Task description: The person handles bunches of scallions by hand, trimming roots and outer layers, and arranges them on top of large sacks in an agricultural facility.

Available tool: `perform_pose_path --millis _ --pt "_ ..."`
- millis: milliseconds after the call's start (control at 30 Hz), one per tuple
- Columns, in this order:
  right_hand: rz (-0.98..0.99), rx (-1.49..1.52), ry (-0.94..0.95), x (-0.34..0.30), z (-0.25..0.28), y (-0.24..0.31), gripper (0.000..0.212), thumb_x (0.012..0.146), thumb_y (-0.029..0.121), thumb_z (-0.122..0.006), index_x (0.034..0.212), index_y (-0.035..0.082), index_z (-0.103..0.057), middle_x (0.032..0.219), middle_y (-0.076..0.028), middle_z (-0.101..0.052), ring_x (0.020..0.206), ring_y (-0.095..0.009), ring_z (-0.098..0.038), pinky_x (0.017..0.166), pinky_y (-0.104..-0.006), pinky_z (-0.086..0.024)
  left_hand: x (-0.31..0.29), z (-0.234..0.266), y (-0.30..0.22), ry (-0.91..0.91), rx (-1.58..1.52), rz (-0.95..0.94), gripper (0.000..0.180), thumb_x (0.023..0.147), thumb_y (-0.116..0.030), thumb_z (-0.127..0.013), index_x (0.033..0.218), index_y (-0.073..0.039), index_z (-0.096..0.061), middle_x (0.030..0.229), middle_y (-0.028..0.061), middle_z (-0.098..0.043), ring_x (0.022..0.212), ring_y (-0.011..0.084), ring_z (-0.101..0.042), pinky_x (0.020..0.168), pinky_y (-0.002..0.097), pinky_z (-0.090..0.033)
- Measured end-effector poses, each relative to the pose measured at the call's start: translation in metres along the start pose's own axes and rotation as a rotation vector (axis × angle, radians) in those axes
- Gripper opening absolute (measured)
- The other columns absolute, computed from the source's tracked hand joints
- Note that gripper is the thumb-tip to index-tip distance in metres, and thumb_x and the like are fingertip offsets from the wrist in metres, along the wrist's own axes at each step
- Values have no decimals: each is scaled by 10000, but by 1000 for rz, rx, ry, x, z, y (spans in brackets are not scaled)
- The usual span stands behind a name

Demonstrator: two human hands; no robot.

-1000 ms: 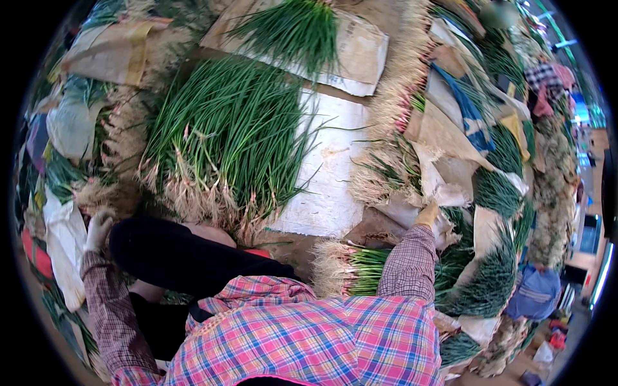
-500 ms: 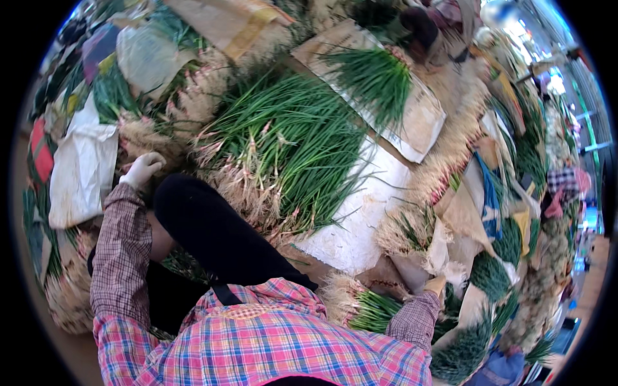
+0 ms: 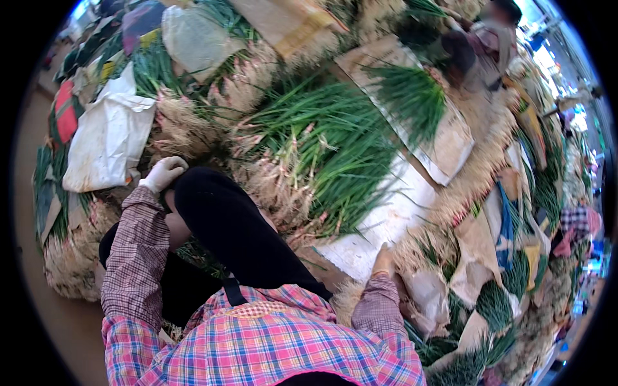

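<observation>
My left hand (image 3: 165, 174), in a white glove, is beside my raised knee with its fingers curled. What is inside them, if anything, is hidden. My right hand (image 3: 383, 262) is by the lower edge of a white sheet (image 3: 393, 215), with one fingertip pointing up; the other fingers barely show. Ahead of my knee lies a wide pile of spring onions (image 3: 335, 148), their green leaves toward the far right and their pale, tangled roots toward me. A separate bunch of spring onions (image 3: 412, 100) rests on a flattened brown sack (image 3: 460, 138).
Rooty bundles (image 3: 187, 125) and a white sack (image 3: 109, 145) are at the left. A long row of roots (image 3: 479, 177) runs along the right, near a brown wrapping (image 3: 476, 254). Another person (image 3: 492, 42) is at the far right. Stacked greens (image 3: 496, 302) lie at the lower right.
My right hand has moved up and left from the bundle at the lower right to the white sheet's edge. My left hand stays by the knee. The view has shifted, sliding the scene rightward.
</observation>
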State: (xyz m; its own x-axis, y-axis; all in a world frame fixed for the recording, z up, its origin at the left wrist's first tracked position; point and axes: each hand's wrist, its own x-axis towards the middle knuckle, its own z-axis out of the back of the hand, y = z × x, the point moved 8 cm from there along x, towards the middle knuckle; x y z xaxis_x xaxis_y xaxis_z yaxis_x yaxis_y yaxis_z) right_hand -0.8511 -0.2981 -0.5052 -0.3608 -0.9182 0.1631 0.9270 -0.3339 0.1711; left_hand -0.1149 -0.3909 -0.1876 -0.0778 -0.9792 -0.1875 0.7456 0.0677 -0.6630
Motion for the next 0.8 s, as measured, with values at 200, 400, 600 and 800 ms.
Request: perform_pose_path --millis 200,400,600,800 --pt "-460 519 192 -12 -6 231 658 868 503 -440 968 -135 -568 917 -344 -575 789 -444 -591 671 -497 -463 -12 6 27 -79 -305 93 315 803 -92 -585 1109 -22 -555 1018 46 -610 960 141 -560 866 277 -434" --pt "-891 907 520 4 16 297 662 884 509 -437 1145 -99 -455 1026 -196 -573 848 -291 -597 706 -346 -505 75 -37 -14 -14 -411 -78 548 818 -162 -614 1295 -12 -390 1272 118 -468 1144 185 -465 956 314 -375" --pt "-890 1612 662 10 -37 285 663 881 561 -388 1219 -4 -457 1117 -113 -564 940 -239 -580 786 -364 -487 176 -78 -25 49 -291 85 912 785 -538 -559 1350 85 -206 1384 266 -268 1304 325 -266 1059 329 -237" --pt "-625 1003 767 36 -42 242 558 892 484 -412 1249 59 -467 1175 -128 -548 1060 -275 -525 859 -378 -437 226 -110 23 243 -25 318 979 764 -663 -452 1309 127 -257 1215 299 -466 1143 363 -469 959 357 -372"
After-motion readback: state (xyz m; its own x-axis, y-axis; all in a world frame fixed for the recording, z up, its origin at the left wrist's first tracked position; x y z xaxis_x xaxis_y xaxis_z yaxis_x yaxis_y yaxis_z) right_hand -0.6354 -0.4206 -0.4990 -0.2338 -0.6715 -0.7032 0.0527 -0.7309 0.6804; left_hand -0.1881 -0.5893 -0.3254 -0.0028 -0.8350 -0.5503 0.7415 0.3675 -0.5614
